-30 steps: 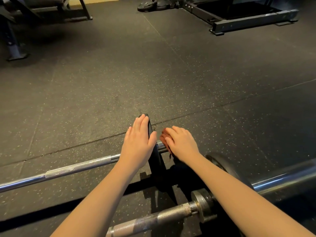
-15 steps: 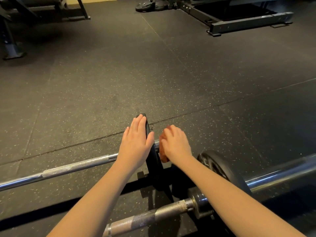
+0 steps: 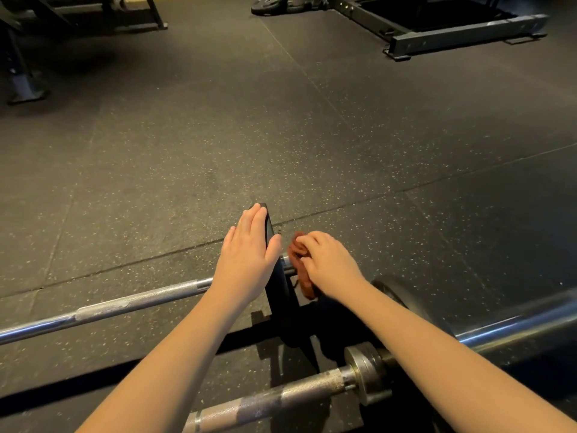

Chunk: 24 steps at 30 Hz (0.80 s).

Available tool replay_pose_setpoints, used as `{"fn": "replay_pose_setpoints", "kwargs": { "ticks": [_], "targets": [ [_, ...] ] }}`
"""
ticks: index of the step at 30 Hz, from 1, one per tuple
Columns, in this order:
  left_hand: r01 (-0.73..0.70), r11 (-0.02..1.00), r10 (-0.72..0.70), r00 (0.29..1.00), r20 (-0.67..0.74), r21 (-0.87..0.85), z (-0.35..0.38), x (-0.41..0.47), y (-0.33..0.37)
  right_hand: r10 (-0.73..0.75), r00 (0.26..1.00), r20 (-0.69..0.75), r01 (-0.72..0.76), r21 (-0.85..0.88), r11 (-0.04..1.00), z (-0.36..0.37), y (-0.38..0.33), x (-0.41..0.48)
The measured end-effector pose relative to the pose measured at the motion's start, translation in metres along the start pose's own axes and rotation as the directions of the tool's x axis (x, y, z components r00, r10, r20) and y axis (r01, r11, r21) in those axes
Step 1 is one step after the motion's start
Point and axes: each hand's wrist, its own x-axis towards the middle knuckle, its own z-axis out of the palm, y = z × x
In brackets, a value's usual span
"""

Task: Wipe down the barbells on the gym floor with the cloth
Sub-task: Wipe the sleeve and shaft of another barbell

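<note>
a second barbell [image 3: 281,398] lies nearest. beyond it, the left hand [image 3: 246,260], fingers straight, braces the farther barbell [image 3: 140,300] by its plate [image 3: 269,225], likely against rolling, while the right hand [image 3: 331,267] clamps the cloth [image 3: 296,251] around the sleeve end; a rack frame [image 3: 462,34] sits behind.

The left hand [image 3: 248,260] lies flat against the upright black plate [image 3: 282,295] of the far barbell [image 3: 134,303]. Just right, the right hand [image 3: 327,264] grips a reddish cloth [image 3: 298,260] around its sleeve. A second barbell [image 3: 281,398] lies nearer.
</note>
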Motion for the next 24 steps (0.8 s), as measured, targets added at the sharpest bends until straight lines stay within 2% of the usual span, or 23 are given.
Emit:
{"fn": "replay_pose_setpoints", "kwargs": {
  "ticks": [2,4,5,7,9,10,12,14,16,17,19,21,22,24],
  "targets": [
    [0.003,1.000,-0.003,1.000,-0.004,-0.003,0.000,0.002,-0.001,0.147,0.989,-0.012,-0.147,0.027,0.989,-0.001,0.007,0.006],
    [0.002,1.000,-0.002,1.000,-0.003,-0.004,0.000,0.002,0.000,0.254,0.966,-0.049,-0.255,-0.018,0.967,0.005,-0.006,0.000],
    [0.002,1.000,-0.002,1.000,-0.003,-0.008,-0.001,0.002,0.000,0.244,0.968,-0.060,-0.247,-0.049,0.968,0.011,-0.019,-0.005],
    [0.015,1.000,-0.015,1.000,-0.001,-0.022,-0.001,0.004,-0.002,0.126,0.991,-0.041,-0.128,-0.050,0.990,0.019,-0.037,-0.017],
    [0.021,0.999,-0.021,1.000,0.003,-0.025,-0.001,0.008,-0.002,0.007,1.000,-0.029,-0.007,-0.004,1.000,0.014,-0.030,-0.016],
    [0.017,1.000,-0.017,1.000,0.005,-0.023,-0.002,0.009,-0.002,-0.005,0.999,-0.049,0.005,0.013,1.000,0.009,-0.020,-0.009],
    [0.013,1.000,-0.013,1.000,0.017,-0.019,-0.003,0.011,-0.002,0.120,0.990,-0.080,-0.116,0.049,0.992,0.001,-0.004,0.004],
    [0.021,0.999,-0.020,1.000,0.024,-0.027,-0.001,0.010,-0.002,0.341,0.936,-0.083,-0.329,0.130,0.935,-0.001,0.004,0.009],
    [0.025,0.999,-0.024,1.000,0.020,-0.047,-0.002,0.009,-0.002,0.453,0.889,-0.074,-0.438,0.153,0.886,0.002,-0.004,0.002],
    [0.028,0.998,-0.027,1.000,0.015,-0.055,-0.003,0.010,-0.002,0.426,0.902,-0.075,-0.416,0.122,0.901,0.003,-0.013,-0.004],
    [0.035,0.998,-0.034,0.999,0.015,-0.061,-0.004,0.015,-0.003,0.268,0.960,-0.078,-0.265,0.048,0.963,0.006,-0.021,-0.016],
    [0.044,0.997,-0.043,0.999,0.022,-0.060,-0.004,0.020,-0.004,0.133,0.989,-0.068,-0.132,0.028,0.991,0.004,-0.011,-0.015],
    [0.046,0.997,-0.045,0.999,0.023,-0.056,-0.004,0.022,-0.004,0.123,0.991,-0.048,-0.121,0.049,0.991,0.001,-0.003,-0.010],
    [0.046,0.998,-0.045,0.999,0.025,-0.050,-0.004,0.023,-0.003,0.206,0.978,-0.023,-0.202,0.119,0.972,-0.003,0.014,0.005]
  ]
}}
